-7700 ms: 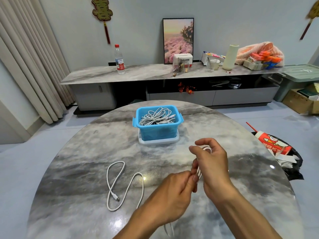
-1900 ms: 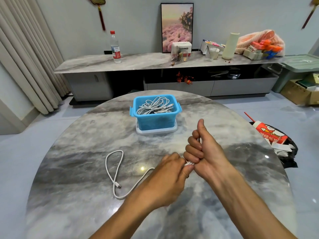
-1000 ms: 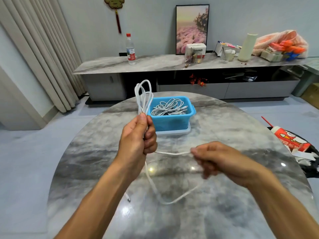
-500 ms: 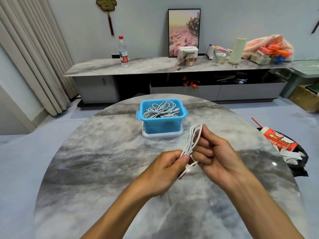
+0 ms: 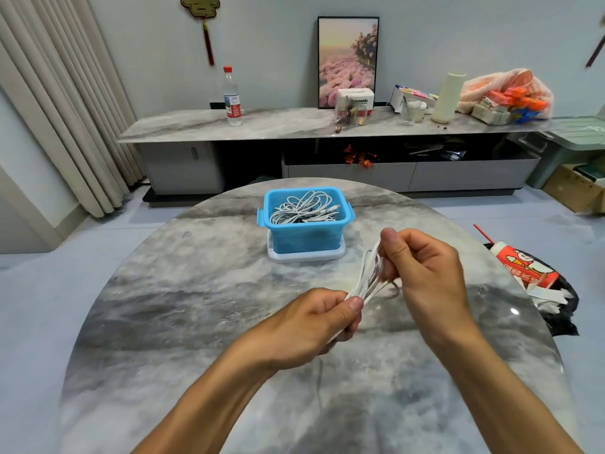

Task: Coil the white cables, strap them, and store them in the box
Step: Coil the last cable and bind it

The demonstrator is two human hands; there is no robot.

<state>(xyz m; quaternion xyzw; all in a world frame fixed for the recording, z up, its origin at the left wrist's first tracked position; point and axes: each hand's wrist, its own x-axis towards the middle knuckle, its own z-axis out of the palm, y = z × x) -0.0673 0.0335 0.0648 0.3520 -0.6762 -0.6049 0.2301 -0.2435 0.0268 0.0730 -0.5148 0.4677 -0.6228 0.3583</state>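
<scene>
In the head view, a bundle of thin white cable loops (image 5: 366, 283) sits just right of the frame's centre, stretched between both hands above the round grey marble-patterned table (image 5: 183, 290). The left hand (image 5: 314, 317), below centre, pinches the lower end of the loops between thumb and curled fingers. The right hand (image 5: 422, 273), to its upper right, curls its fingers around the upper end, thumb raised over the top. No strap is visible in either hand.

The open blue plastic box (image 5: 306, 239) stands on a white lid-like tray (image 5: 306, 256) in the upper middle of the table, well apart from the hands, and already holds a tangle of white cables (image 5: 306, 209).

Several risks seem likely from here. The loops are loose and springy, so if either pinch eases to reach for a strap, the coil could fan open and need rewinding. One strand droops under the right hand; it could catch on a finger and pull a loop out. The box contents look unbundled, so a dropped coil may snag among them.
</scene>
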